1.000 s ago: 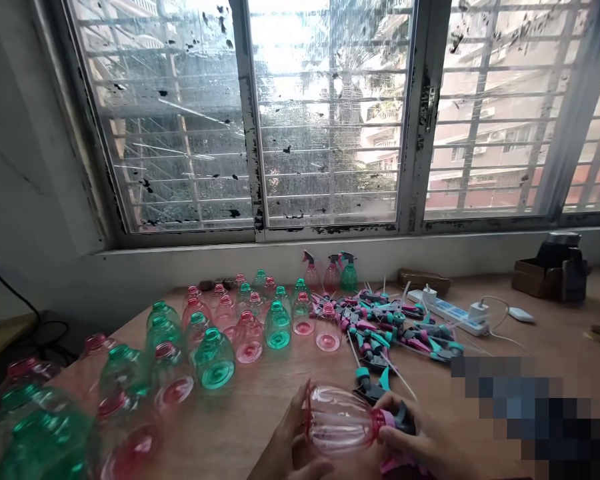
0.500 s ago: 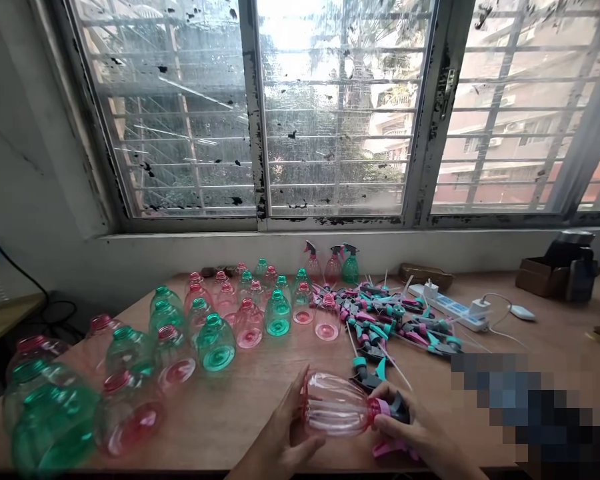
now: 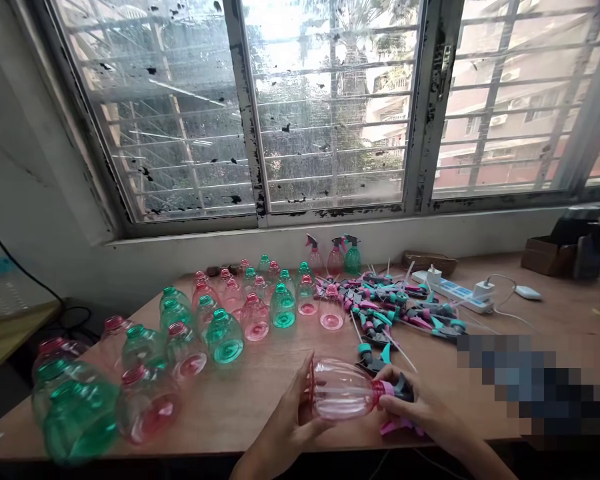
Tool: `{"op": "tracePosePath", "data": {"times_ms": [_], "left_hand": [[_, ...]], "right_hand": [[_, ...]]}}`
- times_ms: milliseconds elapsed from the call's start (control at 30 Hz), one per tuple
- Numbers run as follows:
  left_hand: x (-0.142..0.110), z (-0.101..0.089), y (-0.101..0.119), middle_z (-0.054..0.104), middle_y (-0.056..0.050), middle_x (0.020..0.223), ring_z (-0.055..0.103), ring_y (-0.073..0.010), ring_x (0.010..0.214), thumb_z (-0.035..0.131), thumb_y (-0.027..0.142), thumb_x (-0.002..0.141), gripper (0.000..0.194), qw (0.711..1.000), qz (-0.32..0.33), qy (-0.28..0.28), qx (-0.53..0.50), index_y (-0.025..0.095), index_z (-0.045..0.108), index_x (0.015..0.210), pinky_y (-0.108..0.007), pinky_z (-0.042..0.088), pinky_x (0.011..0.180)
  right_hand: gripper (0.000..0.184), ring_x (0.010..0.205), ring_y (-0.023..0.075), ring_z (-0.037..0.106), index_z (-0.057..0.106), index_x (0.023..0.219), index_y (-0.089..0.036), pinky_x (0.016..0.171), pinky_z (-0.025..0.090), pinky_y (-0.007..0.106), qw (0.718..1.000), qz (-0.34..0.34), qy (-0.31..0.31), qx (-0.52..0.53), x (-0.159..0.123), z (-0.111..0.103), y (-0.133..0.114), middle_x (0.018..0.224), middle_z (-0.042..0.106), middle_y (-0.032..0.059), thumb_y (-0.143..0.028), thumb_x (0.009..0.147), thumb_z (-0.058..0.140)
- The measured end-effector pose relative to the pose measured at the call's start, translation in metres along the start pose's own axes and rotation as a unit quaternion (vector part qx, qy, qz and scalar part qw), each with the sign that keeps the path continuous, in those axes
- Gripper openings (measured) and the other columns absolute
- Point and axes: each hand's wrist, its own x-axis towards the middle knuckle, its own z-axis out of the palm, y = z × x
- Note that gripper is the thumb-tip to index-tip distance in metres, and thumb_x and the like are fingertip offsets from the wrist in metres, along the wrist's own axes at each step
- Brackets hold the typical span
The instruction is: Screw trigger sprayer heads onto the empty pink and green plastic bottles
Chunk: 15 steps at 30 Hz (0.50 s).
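Observation:
A clear pink spray bottle (image 3: 343,390) lies sideways in the air over the table's front edge, its base to the left. My left hand (image 3: 291,412) is wrapped around the base end, with the thumb under it. At the neck, my right hand (image 3: 420,410) is closed on the black and pink spray head (image 3: 403,388), thumb against the pink collar. The head's pink trigger (image 3: 403,425) points down below my right fingers. The head sits on the bottle's mouth; how tightly I cannot tell. Just behind, a teal and black spray head (image 3: 373,360) lies on the table.
Several open green (image 3: 225,337) and pink bottles (image 3: 150,407) stand at the left and middle. A heap of loose spray heads (image 3: 380,307) lies right of centre. Bottles with heads (image 3: 353,257) stand by the wall. A power strip (image 3: 455,293) lies at the right.
The camera view has tilted and shifted slightly. My left thumb has come up closer against the underside of the bottle. Both hands still hold the bottle and its head.

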Motion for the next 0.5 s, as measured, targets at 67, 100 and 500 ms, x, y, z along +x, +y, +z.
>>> {"op": "tracePosePath", "data": {"times_ms": [67, 100, 500], "left_hand": [[-0.001, 0.000, -0.001, 0.057, -0.011, 0.141, 0.058, -0.0303, 0.127, 0.074, 0.034, 0.086, 0.100, 1.000, 0.004, -0.003, 0.014, 0.033, 0.006, 0.158, -0.049, 0.038, 0.114], [-0.001, 0.000, 0.000, 0.053, -0.012, 0.146, 0.055, -0.0308, 0.130, 0.076, 0.033, 0.085, 0.103, 1.000, 0.005, -0.001, 0.021, 0.033, 0.004, 0.158, -0.050, 0.036, 0.116], [-0.004, 0.001, 0.009, 0.047, -0.012, 0.154, 0.045, -0.0332, 0.140, 0.077, 0.030, 0.084, 0.100, 0.999, 0.004, 0.010, 0.049, 0.030, 0.010, 0.159, -0.051, 0.031, 0.119]], "right_hand": [[0.040, 0.058, 0.0146, 0.059, 0.063, 0.088, -0.019, 0.056, 0.047, 0.026, 1.000, -0.002, -0.002, -0.003, 0.000, 0.000, -0.001, 0.067, 0.064, -0.0027, -0.053, 0.076, 0.079], [0.040, 0.058, 0.0148, 0.058, 0.063, 0.089, -0.019, 0.056, 0.047, 0.026, 1.000, -0.003, 0.000, -0.005, -0.001, -0.001, -0.001, 0.067, 0.063, -0.0027, -0.054, 0.076, 0.078], [0.038, 0.065, 0.0163, 0.060, 0.064, 0.094, -0.019, 0.060, 0.048, 0.027, 1.000, 0.000, -0.013, -0.024, -0.001, -0.004, -0.002, 0.074, 0.065, -0.0020, -0.052, 0.080, 0.076]]}}
